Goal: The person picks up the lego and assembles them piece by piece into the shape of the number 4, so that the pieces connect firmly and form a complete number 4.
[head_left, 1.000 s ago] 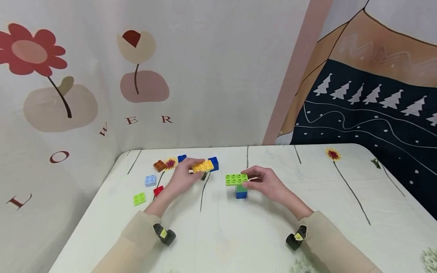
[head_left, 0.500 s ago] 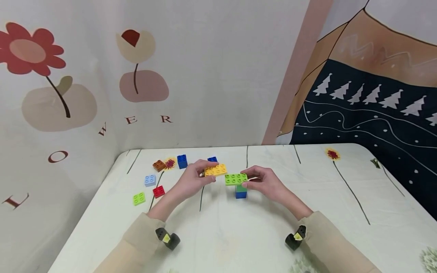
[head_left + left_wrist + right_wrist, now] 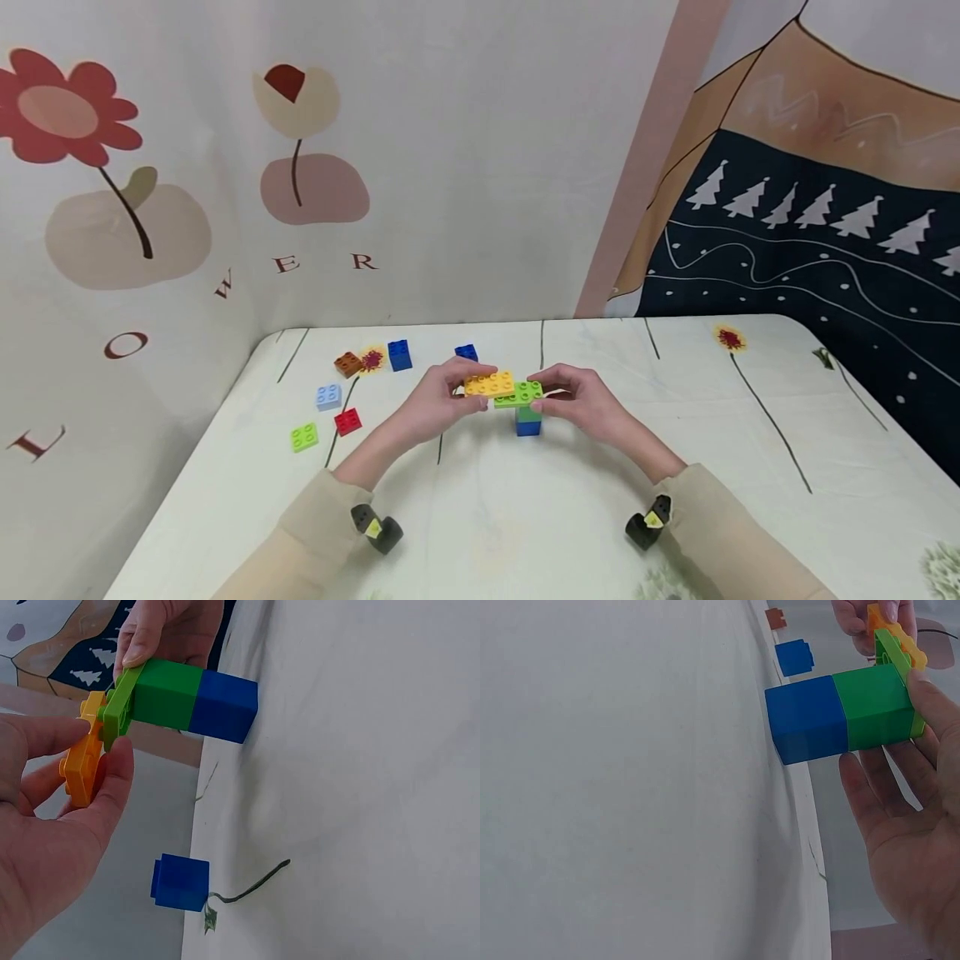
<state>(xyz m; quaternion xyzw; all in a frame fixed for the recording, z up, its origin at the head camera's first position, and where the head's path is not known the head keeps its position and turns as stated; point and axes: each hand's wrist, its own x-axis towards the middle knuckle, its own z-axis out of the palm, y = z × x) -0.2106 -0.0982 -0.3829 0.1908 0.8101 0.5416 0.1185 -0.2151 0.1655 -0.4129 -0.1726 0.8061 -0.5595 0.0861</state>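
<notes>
My left hand (image 3: 435,403) pinches a flat yellow toy building brick (image 3: 487,383) between thumb and fingers. Its right end overlaps the studs of a flat lime-green brick (image 3: 528,393), as the left wrist view also shows. That lime brick tops a small stack: beneath it come a green block (image 3: 166,694) and a blue block (image 3: 225,706) at the bottom. With thumb and fingers, my right hand (image 3: 588,404) grips the stack at the right end of the lime brick. In the right wrist view the lime brick juts out past the green block towards the left hand.
Loose bricks lie on the table's left: brown (image 3: 348,364), light blue (image 3: 328,397), red (image 3: 348,422) and lime (image 3: 303,437). Two dark blue blocks, one left (image 3: 400,355) and one right (image 3: 467,352), stand farther back. A printed curtain (image 3: 465,167) hangs behind the table.
My left hand has carried the yellow brick rightwards from near the back blue block until it overlaps the lime brick. My right hand and the stack have stayed almost still.
</notes>
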